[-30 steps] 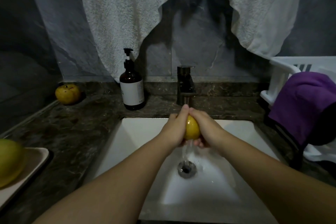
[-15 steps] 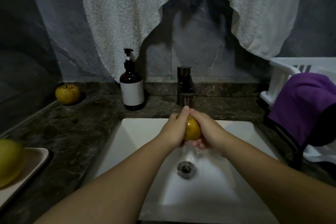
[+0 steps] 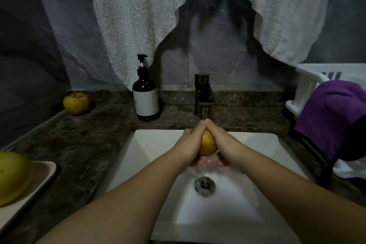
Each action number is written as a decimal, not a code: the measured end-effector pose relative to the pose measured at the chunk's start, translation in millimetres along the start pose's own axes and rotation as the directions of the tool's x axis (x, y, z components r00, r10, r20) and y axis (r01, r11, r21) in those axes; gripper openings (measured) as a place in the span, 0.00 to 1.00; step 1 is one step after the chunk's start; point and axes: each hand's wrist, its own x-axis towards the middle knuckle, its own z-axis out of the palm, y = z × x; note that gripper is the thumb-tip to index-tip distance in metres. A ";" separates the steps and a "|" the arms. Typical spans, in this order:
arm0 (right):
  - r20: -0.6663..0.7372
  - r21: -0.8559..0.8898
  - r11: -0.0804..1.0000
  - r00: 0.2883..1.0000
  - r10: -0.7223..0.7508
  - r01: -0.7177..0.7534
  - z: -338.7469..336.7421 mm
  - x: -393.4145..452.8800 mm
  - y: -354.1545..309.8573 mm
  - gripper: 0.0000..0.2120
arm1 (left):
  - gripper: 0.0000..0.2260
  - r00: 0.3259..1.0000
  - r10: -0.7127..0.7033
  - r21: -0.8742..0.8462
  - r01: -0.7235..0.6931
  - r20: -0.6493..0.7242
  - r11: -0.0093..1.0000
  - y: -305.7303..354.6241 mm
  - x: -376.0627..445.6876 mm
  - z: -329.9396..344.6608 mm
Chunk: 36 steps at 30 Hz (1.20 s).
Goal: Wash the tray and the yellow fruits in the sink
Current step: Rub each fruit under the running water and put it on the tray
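A round yellow fruit was clasped over the white sink between the left hand and right hand, fingers curled round it, fingertips meeting beneath the dark faucet. Water was seen running below the fingers toward the metal drain.

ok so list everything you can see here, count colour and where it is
fruit in hands: 1, yellow, under the tap over the sink
fruit on counter: 1, yellow, back left corner
fruit on tray: 1, yellow-green, far left, partly cut off
tray: 1, beige, left counter edge
soap bottle: 1, brown with white label and black pump, left of the tap
tap: 1, dark, behind the sink, water running
sink: 1, white, centre
drain: 1, metal, sink bottom
towel: 1, white, hanging on the wall
rack: 1, white, right counter
cloth: 1, purple, draped over the rack
counter: 1, dark marbled, around the sink
left hand: 1, grip on fruit
right hand: 1, grip on fruit
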 end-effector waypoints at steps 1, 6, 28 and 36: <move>-0.024 -0.026 1.000 1.000 -0.014 0.014 -0.4 1.3 -1.0 0.24 | 0.29 0.999 0.040 -0.025 -0.041 -0.021 0.999 0.0 2.5 1.2; -0.062 -0.257 0.917 0.941 -0.332 0.306 -4.7 4.8 5.1 0.22 | 0.30 0.984 -0.149 -0.229 0.168 0.095 0.959 3.9 -0.9 -3.8; 0.049 -0.156 0.978 0.990 -0.131 0.137 -7.6 -4.1 -5.1 0.25 | 0.25 0.986 -0.069 -0.505 0.137 0.150 0.852 11.5 -5.6 -6.4; -0.092 0.065 0.995 0.993 -0.070 0.076 -3.9 0.8 -13.6 0.15 | 0.34 0.983 -0.119 -0.322 0.159 0.138 0.933 8.3 -5.7 -4.6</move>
